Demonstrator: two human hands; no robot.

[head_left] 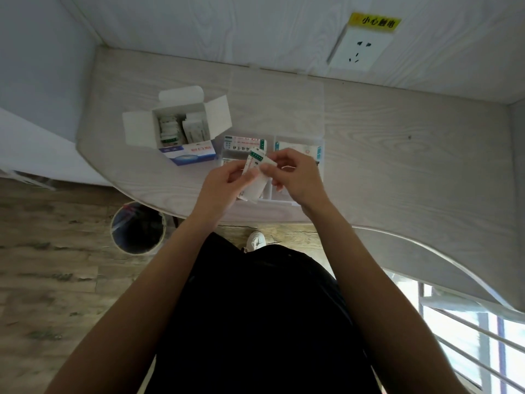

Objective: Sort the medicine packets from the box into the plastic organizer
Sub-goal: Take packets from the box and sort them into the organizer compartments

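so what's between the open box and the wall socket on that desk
Nothing in the head view: from the open box to the wall socket there is only bare pale wood-grain desk and wall panel. The plastic organizer sits nearer, off that line.

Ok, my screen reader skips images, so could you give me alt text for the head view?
Both hands, the left hand and right hand, hold a few medicine packets above a clear plastic organizer on a pale wooden table. An open box with more packets stands to the left.
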